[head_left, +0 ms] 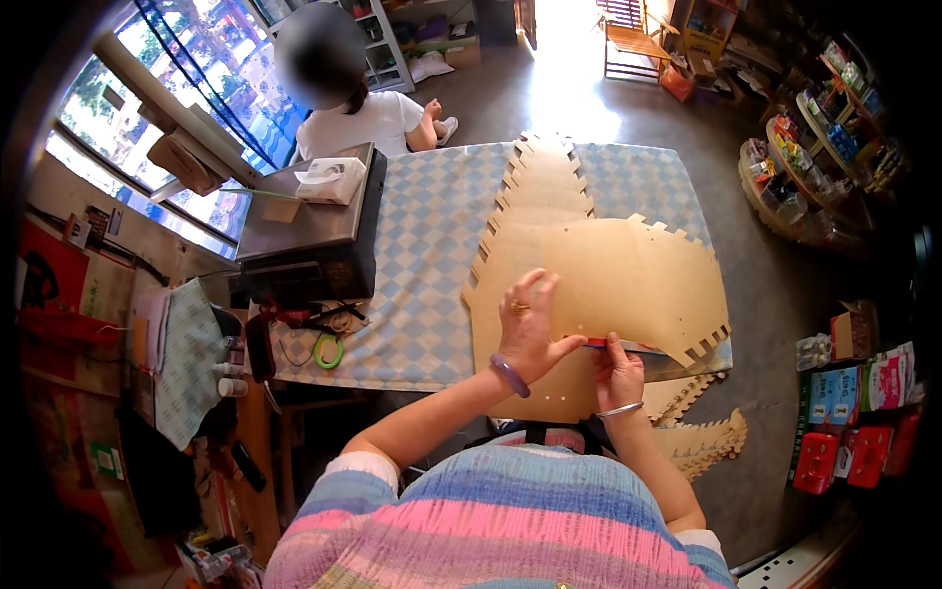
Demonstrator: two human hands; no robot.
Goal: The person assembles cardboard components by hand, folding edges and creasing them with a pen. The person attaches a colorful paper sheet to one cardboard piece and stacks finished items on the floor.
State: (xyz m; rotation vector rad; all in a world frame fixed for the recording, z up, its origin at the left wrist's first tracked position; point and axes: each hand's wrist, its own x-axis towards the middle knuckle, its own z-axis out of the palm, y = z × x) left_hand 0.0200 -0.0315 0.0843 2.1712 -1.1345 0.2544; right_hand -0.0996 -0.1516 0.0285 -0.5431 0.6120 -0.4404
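Large tan cardboard pieces [628, 260] with notched edges lie in front of me, one curved piece over another. A narrow red strip [599, 343] runs along the near edge of the curved piece. My left hand [528, 329], with a ring and a purple bangle, has its fingers apart over the cardboard and its thumb reaching to the strip's left end. My right hand [618, 381], wearing a silver bracelet, pinches the strip and the cardboard edge between thumb and fingers. Its fingertips beneath are hidden.
A checked cloth covers the table [427, 231]. At left stands a metal-topped scale [304, 231] with a tissue box [331, 181] on it; a green tape roll [328, 351] lies nearby. More notched cardboard [711, 437] hangs low at right. Someone in white [363, 128] sits beyond the table.
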